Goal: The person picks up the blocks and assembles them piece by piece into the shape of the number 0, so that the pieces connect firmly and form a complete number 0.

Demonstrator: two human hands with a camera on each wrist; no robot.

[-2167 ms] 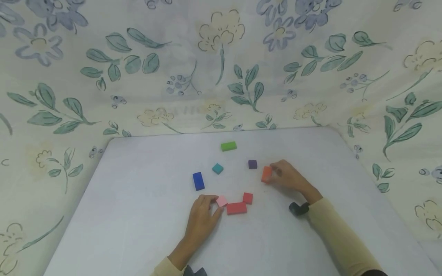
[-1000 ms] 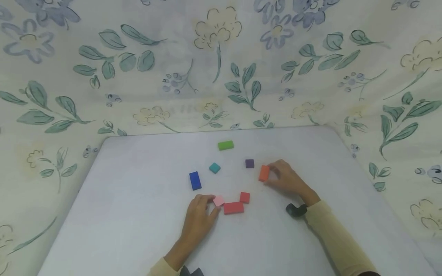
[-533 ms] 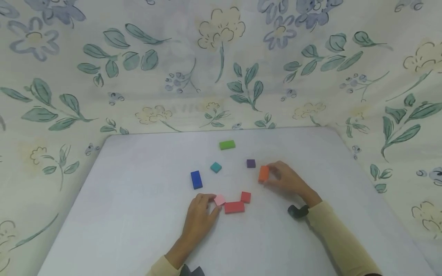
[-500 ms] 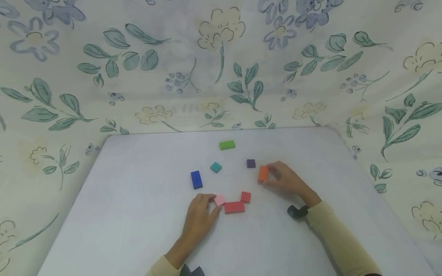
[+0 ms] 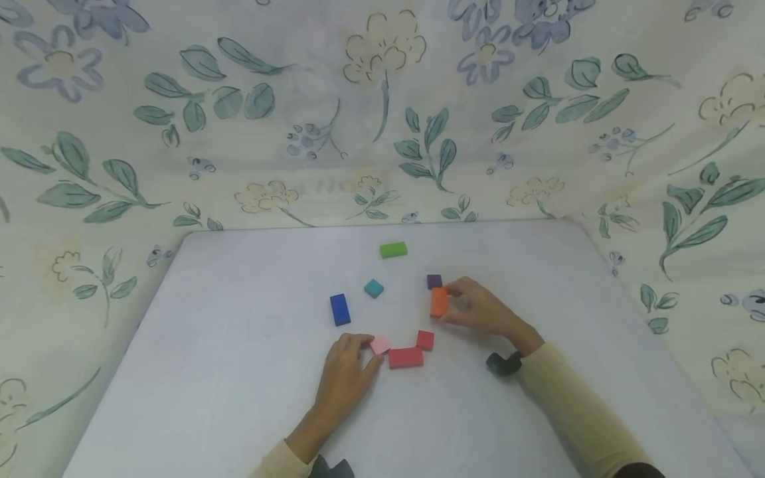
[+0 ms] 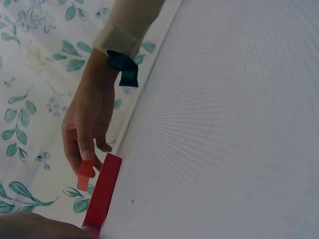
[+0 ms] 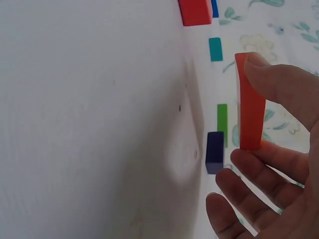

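Observation:
My right hand (image 5: 483, 311) pinches an orange rectangular block (image 5: 439, 303) by its two ends, thumb at one and fingertips at the other. In the right wrist view the orange block (image 7: 251, 107) is held up off the table. My left hand (image 5: 343, 375) holds a small pink block (image 5: 380, 345) between thumb and index finger. Beside the pink block lies a long red block (image 5: 406, 358), with a small red block (image 5: 425, 340) at its far right corner. A small purple block (image 5: 434, 281) sits just beyond the orange one.
A blue rectangular block (image 5: 340, 309), a small teal block (image 5: 374, 288) and a green rectangular block (image 5: 393, 249) lie farther back on the white table (image 5: 239, 318). A floral cloth (image 5: 335, 146) rises behind the table and along its sides.
My right hand has carried the orange block to the left, so it now stands right in front of the purple block. My left hand stays at the pink block.

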